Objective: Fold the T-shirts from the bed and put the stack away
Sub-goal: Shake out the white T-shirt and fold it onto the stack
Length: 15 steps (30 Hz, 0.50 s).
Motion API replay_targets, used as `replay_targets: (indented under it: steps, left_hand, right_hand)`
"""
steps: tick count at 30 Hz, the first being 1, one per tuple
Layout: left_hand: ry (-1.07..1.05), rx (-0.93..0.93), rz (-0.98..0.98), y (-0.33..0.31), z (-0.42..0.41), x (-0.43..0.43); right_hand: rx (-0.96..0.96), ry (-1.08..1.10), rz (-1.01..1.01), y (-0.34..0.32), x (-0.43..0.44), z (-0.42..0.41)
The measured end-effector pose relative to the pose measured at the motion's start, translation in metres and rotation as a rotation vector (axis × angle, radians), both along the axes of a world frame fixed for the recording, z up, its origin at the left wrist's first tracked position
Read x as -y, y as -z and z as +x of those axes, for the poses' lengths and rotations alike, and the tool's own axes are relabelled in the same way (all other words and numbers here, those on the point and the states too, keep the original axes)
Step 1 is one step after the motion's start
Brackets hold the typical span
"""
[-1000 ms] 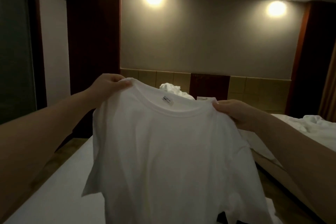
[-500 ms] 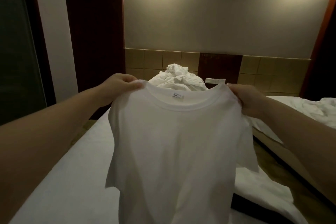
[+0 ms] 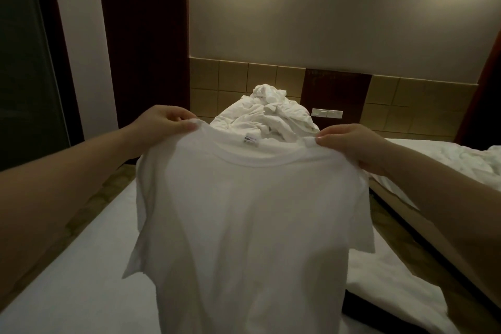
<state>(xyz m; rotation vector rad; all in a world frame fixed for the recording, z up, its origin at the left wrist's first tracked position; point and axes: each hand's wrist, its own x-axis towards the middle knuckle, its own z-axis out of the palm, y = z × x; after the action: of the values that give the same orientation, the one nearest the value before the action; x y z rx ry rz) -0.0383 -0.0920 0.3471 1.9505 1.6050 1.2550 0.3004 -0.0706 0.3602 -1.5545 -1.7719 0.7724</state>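
Note:
A white T-shirt (image 3: pixel 252 225) hangs spread out in front of me above the bed (image 3: pixel 67 287), its collar and label on top. My left hand (image 3: pixel 162 123) pinches its left shoulder. My right hand (image 3: pixel 349 142) pinches its right shoulder. Both sleeves droop at the sides, and the hem is out of view below. Beyond the shirt, a heap of crumpled white garments (image 3: pixel 267 114) lies at the head of the bed.
A tiled headboard (image 3: pixel 233 81) with a dark panel and a wall switch (image 3: pixel 326 113) runs behind the heap. A second bed with rumpled white linen (image 3: pixel 461 160) stands to the right across a narrow floor gap. Something dark (image 3: pixel 379 314) lies at the bed's right edge.
My view has tilted down and the ceiling lights have left the frame. Both hands have kept their hold and brought the shirt lower, over the bed.

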Motion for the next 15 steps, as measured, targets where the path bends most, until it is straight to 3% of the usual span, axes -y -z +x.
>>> replay_targets:
  steps: [5,7,12,15]
  left_hand:
    - [0.018,-0.017,-0.008,-0.002,0.002,-0.002]
    - [0.015,-0.027,-0.015,-0.002,0.003,-0.004]
    - [-0.005,-0.011,-0.061,0.001,0.013,-0.007]
    - [0.058,-0.068,-0.053,-0.003,0.029,0.001]
  right_hand:
    - [-0.021,-0.025,0.138,-0.003,-0.003,-0.007]
    - [-0.063,-0.101,0.07,-0.004,-0.005,-0.007]
    - [-0.408,-0.214,-0.183,-0.012,0.002,0.0]
    - [-0.216,-0.198,-0.139,0.007,0.004,-0.009]
